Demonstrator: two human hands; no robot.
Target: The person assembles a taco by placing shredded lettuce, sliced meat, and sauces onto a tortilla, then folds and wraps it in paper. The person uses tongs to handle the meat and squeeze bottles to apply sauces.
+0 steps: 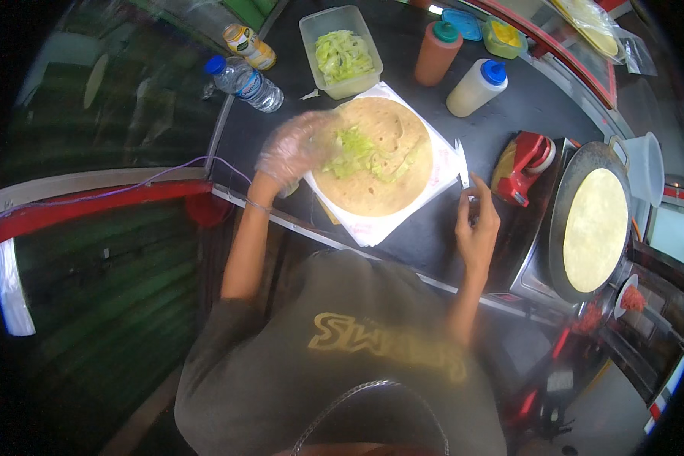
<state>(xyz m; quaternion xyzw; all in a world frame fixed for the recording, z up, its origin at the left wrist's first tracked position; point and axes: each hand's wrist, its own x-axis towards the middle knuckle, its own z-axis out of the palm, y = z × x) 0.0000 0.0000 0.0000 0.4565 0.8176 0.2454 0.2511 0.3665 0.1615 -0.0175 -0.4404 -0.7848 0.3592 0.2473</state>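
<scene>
A round flatbread [399, 178] lies on a stack of white paper sheets [442, 169], with shredded lettuce [351, 154] spread over its left and middle part. My left hand [296, 150], in a clear plastic glove, is at the flatbread's left edge beside the lettuce. Motion smears its fingers, so their grip does not show. My bare right hand [479, 220] rests on the counter right of the paper, fingers loosely bent and apart. Close to its fingertips is a slim white utensil [462, 163], lying at the paper's right corner; I cannot make out its kind.
Behind the flatbread stands a plastic tub [346, 85] of shredded lettuce. A water bottle [245, 83] and a yellow-labelled bottle [249, 47] are at left. Two squeeze bottles, red [438, 53] and pale [476, 87], stand behind. Right: a red tape dispenser [522, 169] and a griddle pan [562, 228] with another flatbread [596, 230].
</scene>
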